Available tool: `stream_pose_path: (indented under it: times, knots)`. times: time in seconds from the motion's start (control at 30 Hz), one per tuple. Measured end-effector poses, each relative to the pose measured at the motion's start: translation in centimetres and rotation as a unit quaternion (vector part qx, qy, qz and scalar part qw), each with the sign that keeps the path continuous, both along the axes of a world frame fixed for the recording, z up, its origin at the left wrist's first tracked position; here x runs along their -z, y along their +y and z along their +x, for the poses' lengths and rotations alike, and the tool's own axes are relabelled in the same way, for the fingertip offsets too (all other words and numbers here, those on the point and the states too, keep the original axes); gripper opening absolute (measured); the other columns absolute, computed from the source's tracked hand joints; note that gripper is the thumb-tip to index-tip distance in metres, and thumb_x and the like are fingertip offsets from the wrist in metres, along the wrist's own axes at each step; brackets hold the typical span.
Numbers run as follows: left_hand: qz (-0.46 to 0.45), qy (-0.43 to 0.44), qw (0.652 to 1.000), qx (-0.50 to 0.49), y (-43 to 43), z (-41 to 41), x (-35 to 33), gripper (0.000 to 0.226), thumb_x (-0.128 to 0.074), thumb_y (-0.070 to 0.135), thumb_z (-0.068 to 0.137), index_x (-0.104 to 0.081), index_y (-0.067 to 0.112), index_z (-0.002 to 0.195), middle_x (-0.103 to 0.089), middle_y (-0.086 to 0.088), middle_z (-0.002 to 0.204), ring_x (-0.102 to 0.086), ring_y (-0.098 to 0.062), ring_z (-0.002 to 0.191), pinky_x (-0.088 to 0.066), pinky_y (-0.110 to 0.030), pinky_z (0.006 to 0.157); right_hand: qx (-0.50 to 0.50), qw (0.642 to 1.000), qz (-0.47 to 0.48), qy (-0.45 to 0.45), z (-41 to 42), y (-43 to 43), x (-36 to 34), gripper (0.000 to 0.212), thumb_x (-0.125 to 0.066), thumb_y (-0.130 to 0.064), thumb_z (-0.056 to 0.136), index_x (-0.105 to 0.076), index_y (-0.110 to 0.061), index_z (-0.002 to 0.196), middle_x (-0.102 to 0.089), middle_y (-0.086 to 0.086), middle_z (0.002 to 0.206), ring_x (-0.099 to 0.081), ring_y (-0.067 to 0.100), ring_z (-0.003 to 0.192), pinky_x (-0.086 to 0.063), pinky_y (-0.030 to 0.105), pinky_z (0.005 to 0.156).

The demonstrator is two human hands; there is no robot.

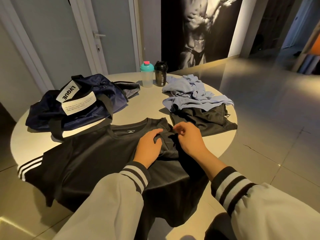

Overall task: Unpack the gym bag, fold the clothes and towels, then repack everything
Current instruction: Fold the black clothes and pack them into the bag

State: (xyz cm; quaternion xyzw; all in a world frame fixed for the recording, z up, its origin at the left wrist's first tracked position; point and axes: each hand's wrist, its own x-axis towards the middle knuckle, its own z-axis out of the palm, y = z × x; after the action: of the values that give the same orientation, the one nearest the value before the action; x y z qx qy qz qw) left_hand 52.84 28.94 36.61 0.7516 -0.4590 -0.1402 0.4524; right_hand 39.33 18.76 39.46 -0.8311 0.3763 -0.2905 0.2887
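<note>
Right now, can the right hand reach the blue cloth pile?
Probably yes. The blue cloth pile lies beyond the right hand, with only the flat black shorts between them. The hand pinches the black shirt, so it must let go first.

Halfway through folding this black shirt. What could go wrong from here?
The black T-shirt hangs well over the near edge of the table, so a tug from the right hand, which pinches bunched cloth, might slide it off. The black shorts under the blue towel sit at the right rim and could slip when moved.
</note>
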Motion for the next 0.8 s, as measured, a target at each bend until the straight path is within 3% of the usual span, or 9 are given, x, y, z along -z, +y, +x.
stream_pose_path:
  times: [0.1, 0.2, 0.27, 0.33, 0.47, 0.6, 0.67, 0.73, 0.8]
  knots:
    - [-0.006, 0.002, 1.0, -0.008, -0.1, -0.1, -0.2, 0.046, -0.047, 0.001, 0.099, -0.06, 0.025, 0.136, -0.056, 0.003, 0.142, -0.05, -0.011, 0.129, -0.033, -0.019, 0.107, -0.077, 0.992, -0.021, 0.102, 0.1, -0.3, 1.0, 0.03, -0.06, -0.007, 0.092, -0.073, -0.014, 0.118, -0.068, 0.005, 0.123, -0.059, 0.021, 0.119, -0.041, 0.022, 0.098]
    - [-0.025, 0.038, 0.999, -0.022, -0.1, -0.1, -0.4, 0.051, -0.044, -0.007, 0.095, -0.062, 0.024, 0.13, -0.055, 0.006, 0.136, -0.046, -0.004, 0.12, -0.031, -0.017, 0.102, -0.098, 0.968, -0.043, 0.229, 0.6, 0.0, 1.4, 0.047, -0.056, -0.032, 0.097, -0.053, -0.027, 0.143, -0.042, 0.003, 0.154, -0.032, 0.025, 0.143, -0.032, 0.044, 0.112]
    - [-0.037, 0.04, 0.998, -0.028, 0.0, -0.1, -0.4, 0.048, -0.044, -0.007, 0.095, -0.063, 0.024, 0.126, -0.055, 0.008, 0.13, -0.046, -0.003, 0.117, -0.033, -0.018, 0.102, -0.093, 0.952, -0.023, 0.292, 0.8, -0.5, 1.1, 0.058, -0.052, -0.042, 0.098, -0.039, -0.024, 0.151, -0.027, 0.0, 0.161, -0.021, 0.026, 0.149, -0.026, 0.052, 0.111]
    - [-0.039, 0.025, 0.999, -0.019, 0.0, -0.2, -0.2, 0.043, -0.046, -0.002, 0.096, -0.066, 0.023, 0.124, -0.056, 0.011, 0.127, -0.047, -0.002, 0.116, -0.036, -0.021, 0.106, -0.076, 0.941, -0.023, 0.33, 0.7, -1.0, 0.9, 0.058, -0.046, -0.046, 0.1, -0.036, -0.018, 0.15, -0.024, 0.0, 0.161, -0.017, 0.024, 0.15, -0.025, 0.054, 0.109]
    - [-0.001, -0.037, 0.999, -0.004, -0.4, -0.2, 0.4, 0.029, -0.047, 0.023, 0.103, -0.066, 0.028, 0.124, -0.062, 0.007, 0.127, -0.052, -0.011, 0.12, -0.042, -0.032, 0.108, 0.013, 0.945, -0.035, 0.326, 0.3, -2.0, 1.5, 0.033, -0.036, -0.034, 0.103, -0.046, -0.012, 0.125, -0.044, 0.005, 0.132, -0.034, 0.026, 0.135, -0.028, 0.056, 0.106]
    - [0.045, -0.064, 0.997, -0.014, -0.4, -0.3, 0.3, 0.026, -0.045, 0.045, 0.102, -0.066, 0.034, 0.112, -0.055, 0.009, 0.117, -0.045, -0.013, 0.116, -0.045, -0.038, 0.101, 0.041, 0.938, -0.07, 0.337, 0.7, -1.6, 1.7, 0.042, -0.04, -0.036, 0.1, -0.044, -0.012, 0.134, -0.041, 0.008, 0.141, -0.026, 0.027, 0.141, -0.022, 0.054, 0.11]
    - [0.064, -0.087, 0.994, -0.016, -0.5, -0.3, 0.4, 0.022, -0.051, 0.047, 0.099, -0.067, 0.035, 0.107, -0.054, 0.01, 0.118, -0.044, -0.013, 0.116, -0.045, -0.039, 0.1, 0.006, 0.953, -0.106, 0.285, 1.0, -1.2, 1.4, 0.043, -0.046, -0.036, 0.099, -0.045, -0.015, 0.136, -0.041, 0.005, 0.144, -0.028, 0.026, 0.141, -0.026, 0.05, 0.107]
    - [0.067, -0.107, 0.992, -0.012, -0.6, -0.1, 0.5, 0.015, -0.058, 0.041, 0.096, -0.067, 0.033, 0.105, -0.054, 0.01, 0.122, -0.044, -0.013, 0.12, -0.045, -0.036, 0.101, -0.069, 0.965, -0.085, 0.238, 1.4, -1.0, 1.1, 0.037, -0.05, -0.037, 0.099, -0.051, -0.015, 0.129, -0.048, 0.003, 0.135, -0.042, 0.027, 0.131, -0.035, 0.046, 0.101]
    - [0.08, -0.119, 0.99, -0.005, -0.8, 0.2, 0.8, 0.026, -0.059, 0.033, 0.097, -0.066, 0.029, 0.122, -0.053, 0.007, 0.136, -0.041, -0.015, 0.132, -0.039, -0.035, 0.11, -0.12, 0.961, -0.041, 0.245, 1.4, -1.0, 1.0, 0.041, -0.055, -0.038, 0.098, -0.055, -0.013, 0.13, -0.049, 0.006, 0.138, -0.045, 0.028, 0.131, -0.039, 0.044, 0.105]
